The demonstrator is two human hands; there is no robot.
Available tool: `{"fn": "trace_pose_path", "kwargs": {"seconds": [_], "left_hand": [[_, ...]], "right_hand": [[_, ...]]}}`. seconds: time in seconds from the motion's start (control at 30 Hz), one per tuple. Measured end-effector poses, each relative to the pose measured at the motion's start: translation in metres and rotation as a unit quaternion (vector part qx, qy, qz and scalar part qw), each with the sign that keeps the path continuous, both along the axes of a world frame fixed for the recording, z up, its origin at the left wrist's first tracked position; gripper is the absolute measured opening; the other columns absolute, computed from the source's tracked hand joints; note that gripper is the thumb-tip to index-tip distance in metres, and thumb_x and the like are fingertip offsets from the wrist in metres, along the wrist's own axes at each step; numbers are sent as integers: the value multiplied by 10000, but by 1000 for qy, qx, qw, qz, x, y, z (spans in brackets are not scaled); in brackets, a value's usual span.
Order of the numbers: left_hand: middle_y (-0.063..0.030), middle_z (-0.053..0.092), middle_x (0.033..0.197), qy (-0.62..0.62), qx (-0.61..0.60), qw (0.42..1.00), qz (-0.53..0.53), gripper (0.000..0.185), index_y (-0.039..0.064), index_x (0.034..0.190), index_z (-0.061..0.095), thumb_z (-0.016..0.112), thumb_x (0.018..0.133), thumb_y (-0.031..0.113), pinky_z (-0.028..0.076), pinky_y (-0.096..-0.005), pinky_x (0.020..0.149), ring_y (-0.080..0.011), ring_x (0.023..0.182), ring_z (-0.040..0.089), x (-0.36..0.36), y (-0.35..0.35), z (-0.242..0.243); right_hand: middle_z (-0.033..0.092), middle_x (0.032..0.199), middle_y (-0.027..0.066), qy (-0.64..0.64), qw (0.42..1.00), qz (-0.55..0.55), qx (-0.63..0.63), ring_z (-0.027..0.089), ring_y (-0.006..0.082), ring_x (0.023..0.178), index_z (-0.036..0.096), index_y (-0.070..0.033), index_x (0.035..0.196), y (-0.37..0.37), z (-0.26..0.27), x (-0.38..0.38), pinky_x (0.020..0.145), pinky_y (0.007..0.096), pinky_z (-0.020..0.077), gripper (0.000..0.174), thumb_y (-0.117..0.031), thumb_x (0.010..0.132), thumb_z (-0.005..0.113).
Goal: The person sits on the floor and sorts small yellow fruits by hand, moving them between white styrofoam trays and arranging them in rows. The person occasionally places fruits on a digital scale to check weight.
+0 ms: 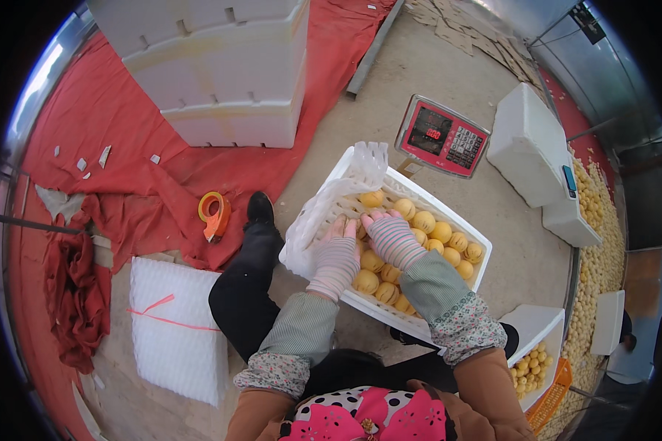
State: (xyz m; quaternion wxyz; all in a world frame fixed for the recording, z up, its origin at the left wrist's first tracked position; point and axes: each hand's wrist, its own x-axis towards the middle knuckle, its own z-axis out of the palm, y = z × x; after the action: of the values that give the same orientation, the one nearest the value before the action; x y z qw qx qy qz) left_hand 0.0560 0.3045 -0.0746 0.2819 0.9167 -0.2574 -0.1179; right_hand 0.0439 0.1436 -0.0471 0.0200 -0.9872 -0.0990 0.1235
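Observation:
A white polystyrene foam box [477, 251] stands tilted across the view before me, filled with round yellow fruit [423, 221], some dark-striped like pepino melons. White foam netting [323, 206] hangs over its left end and far corner. My left hand [336, 259], in a striped fingerless glove, reaches into the box beside the netting. Close to its fingertips, my right hand [393, 238] in a matching glove rests over the fruit. Both hands' fingers meet around a fruit that they partly cover. Whether either hand grips it cannot be told.
Stacked foam boxes [231, 82] stand on red cloth [160, 182]. An orange tape dispenser [216, 218] lies left, above a tied foam-sheet bundle [171, 325]. Beyond my box is a digital scale's red display panel [444, 136]. More foam boxes [529, 149] and heaped fruit [590, 308] lie right.

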Motion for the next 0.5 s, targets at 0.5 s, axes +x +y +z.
{"fn": "trace_pose_path", "kwargs": {"seconds": [0.5], "left_hand": [[-176, 380, 1430, 17, -34, 996, -87, 695, 34, 1388, 344, 605, 770, 218, 322, -457, 1069, -328, 1321, 374, -10, -8, -3]], "right_hand": [[654, 1072, 214, 38, 954, -291, 58, 618, 345, 1029, 555, -65, 1225, -16, 11, 71, 892, 417, 476, 570, -391, 774, 679]]}}
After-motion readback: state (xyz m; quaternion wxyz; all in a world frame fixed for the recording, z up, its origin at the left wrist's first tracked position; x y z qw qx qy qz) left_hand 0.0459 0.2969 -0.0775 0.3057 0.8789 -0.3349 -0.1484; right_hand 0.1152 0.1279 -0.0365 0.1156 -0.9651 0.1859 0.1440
